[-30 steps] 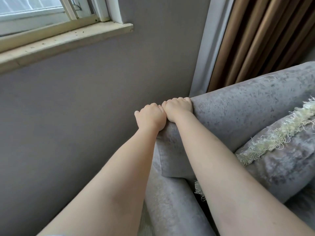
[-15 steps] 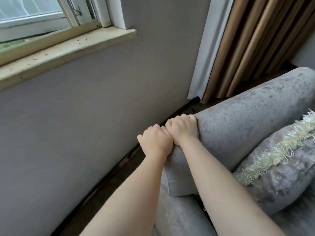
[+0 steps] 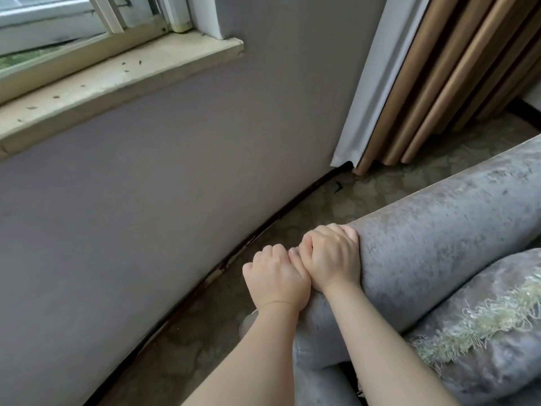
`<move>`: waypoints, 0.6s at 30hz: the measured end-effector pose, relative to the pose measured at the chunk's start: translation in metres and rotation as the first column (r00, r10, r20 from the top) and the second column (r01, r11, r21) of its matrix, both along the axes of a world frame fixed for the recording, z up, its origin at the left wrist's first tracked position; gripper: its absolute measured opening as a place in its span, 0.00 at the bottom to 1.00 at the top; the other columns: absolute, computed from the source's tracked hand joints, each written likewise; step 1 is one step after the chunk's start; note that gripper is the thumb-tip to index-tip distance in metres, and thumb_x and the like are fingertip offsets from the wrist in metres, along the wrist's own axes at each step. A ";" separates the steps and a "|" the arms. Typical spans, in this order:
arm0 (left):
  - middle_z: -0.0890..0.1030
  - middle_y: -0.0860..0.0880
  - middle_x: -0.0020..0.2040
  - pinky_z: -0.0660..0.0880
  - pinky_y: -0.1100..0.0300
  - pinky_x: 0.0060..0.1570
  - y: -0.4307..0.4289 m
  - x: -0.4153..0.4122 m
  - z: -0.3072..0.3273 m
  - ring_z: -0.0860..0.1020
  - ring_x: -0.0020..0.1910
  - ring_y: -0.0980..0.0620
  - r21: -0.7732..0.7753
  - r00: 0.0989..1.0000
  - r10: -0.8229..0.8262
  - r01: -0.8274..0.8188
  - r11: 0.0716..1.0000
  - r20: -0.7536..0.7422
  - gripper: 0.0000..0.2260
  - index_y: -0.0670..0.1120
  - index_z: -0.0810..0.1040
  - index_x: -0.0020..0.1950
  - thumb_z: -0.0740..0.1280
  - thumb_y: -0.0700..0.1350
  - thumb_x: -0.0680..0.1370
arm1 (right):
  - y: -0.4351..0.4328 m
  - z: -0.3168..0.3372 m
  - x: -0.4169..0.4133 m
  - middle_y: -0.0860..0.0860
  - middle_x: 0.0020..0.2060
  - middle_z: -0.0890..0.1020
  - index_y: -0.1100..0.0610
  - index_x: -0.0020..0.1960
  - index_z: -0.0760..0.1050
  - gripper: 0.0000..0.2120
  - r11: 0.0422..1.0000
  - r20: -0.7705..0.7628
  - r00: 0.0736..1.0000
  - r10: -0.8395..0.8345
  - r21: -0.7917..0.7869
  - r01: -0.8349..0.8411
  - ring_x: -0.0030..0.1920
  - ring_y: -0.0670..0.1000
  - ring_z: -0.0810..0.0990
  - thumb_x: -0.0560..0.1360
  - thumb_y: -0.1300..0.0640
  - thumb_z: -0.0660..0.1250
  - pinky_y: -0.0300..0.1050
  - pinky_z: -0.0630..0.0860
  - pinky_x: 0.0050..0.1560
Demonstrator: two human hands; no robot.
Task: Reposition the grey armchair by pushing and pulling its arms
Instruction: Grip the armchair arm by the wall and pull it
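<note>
Grip: left hand and right hand both clenched over the rounded end of the armchair arm, fingers curled over its far side, knuckles up. The two hands touch each other, side by side, left hand at the very tip of the arm, right hand just behind it. Both bare forearms run in from the bottom edge.

Grey armchair: only part in view, lower right. Velvet-like grey cover. The gripped arm runs from the hands up and to the right, out of frame. A grey cushion with a pale fringe lies just inside the arm, touching it.

Position: armchair arm stands apart from the grey wall, with a strip of patterned carpet showing between them. Dark skirting line runs along the foot of the wall.

Surroundings: window sill upper left, with small dark specks on it; window frame above. Brown pleated curtain with a pale lining edge hangs upper right, reaching the carpet.
</note>
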State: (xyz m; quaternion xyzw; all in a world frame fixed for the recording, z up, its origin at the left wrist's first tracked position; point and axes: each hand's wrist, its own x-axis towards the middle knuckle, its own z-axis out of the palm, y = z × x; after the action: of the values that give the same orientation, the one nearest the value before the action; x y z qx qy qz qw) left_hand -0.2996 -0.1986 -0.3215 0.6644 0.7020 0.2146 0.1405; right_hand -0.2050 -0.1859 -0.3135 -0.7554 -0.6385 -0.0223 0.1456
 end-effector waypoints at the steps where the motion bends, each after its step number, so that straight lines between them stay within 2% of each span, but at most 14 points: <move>1: 0.77 0.49 0.39 0.62 0.53 0.43 0.000 0.000 0.000 0.74 0.41 0.46 -0.007 1.000 0.002 -0.002 1.000 0.001 0.18 0.46 0.72 0.36 0.47 0.52 0.75 | 0.000 0.000 0.000 0.49 0.33 0.79 0.54 0.33 0.77 0.13 1.000 -0.003 1.000 -0.001 -0.009 0.001 0.42 0.53 0.74 0.73 0.53 0.61 0.45 0.61 0.55; 8: 0.69 0.53 0.35 0.59 0.54 0.41 0.000 0.000 -0.001 0.67 0.37 0.50 -0.010 1.000 0.014 -0.014 1.000 0.002 0.14 0.48 0.65 0.34 0.50 0.51 0.77 | -0.002 0.003 -0.002 0.50 0.34 0.79 0.54 0.33 0.78 0.15 1.000 -0.033 0.999 -0.003 0.008 0.004 0.42 0.53 0.74 0.74 0.53 0.58 0.46 0.60 0.54; 13: 0.74 0.50 0.37 0.61 0.53 0.42 0.000 0.001 -0.003 0.72 0.39 0.46 -0.028 1.000 0.028 -0.028 0.999 -0.012 0.14 0.47 0.66 0.34 0.51 0.50 0.78 | -0.003 0.002 -0.002 0.51 0.38 0.80 0.55 0.38 0.80 0.17 1.000 -0.020 1.000 0.014 -0.006 -0.014 0.46 0.54 0.74 0.75 0.52 0.55 0.47 0.60 0.55; 18: 0.76 0.49 0.39 0.60 0.53 0.42 0.001 0.001 -0.004 0.73 0.40 0.45 -0.001 0.998 0.038 -0.038 0.999 -0.051 0.14 0.47 0.66 0.34 0.51 0.50 0.78 | -0.001 -0.002 0.000 0.52 0.38 0.81 0.56 0.38 0.80 0.17 0.999 -0.016 1.000 0.021 0.028 -0.021 0.45 0.55 0.74 0.76 0.53 0.55 0.47 0.60 0.55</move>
State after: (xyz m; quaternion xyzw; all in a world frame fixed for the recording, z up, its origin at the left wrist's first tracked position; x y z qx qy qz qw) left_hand -0.2987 -0.1975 -0.3259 0.6559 0.7182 0.1996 0.1188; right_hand -0.2054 -0.1869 -0.3156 -0.7467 -0.6449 -0.0237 0.1615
